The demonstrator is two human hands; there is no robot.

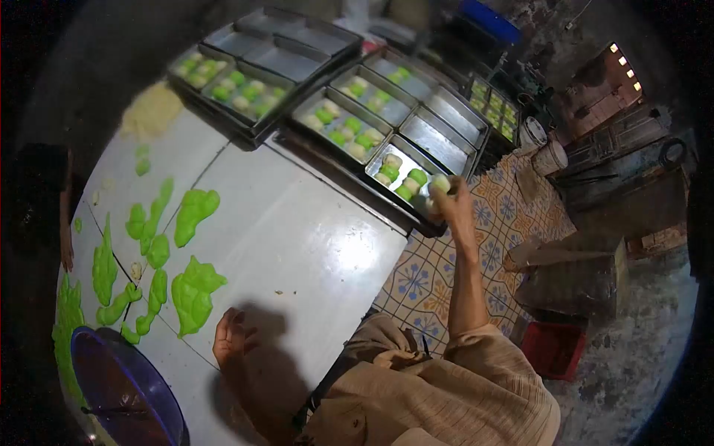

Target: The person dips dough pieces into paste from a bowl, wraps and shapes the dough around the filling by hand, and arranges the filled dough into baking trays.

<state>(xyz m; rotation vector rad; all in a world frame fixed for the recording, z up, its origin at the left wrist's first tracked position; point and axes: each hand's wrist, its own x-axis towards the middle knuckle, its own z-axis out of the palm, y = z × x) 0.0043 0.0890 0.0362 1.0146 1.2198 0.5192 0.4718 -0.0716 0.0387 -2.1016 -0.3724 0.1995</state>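
Note:
My right hand [455,204] is closed on a pale dough ball [441,183] at the near right end of a metal loaf pan [387,172]. In that pan lie green dough balls [418,177] and cream-coloured ones in short rows. My left hand [232,336] hovers over or rests on the white tabletop [297,245], empty, its fingers loosely apart; whether it touches the surface I cannot tell. Beside it lies a flat, bright green dough piece [196,296]. More green dough lumps [195,215] are scattered across the table's left part.
Other pans hold green and cream balls [343,128]; several pans [286,57] behind are bare metal. A purple basin [126,390] stands at the near left. Pale dough [151,111] lies at the table's far end. Right of the table are patterned floor tiles [483,223] and a red crate [554,349].

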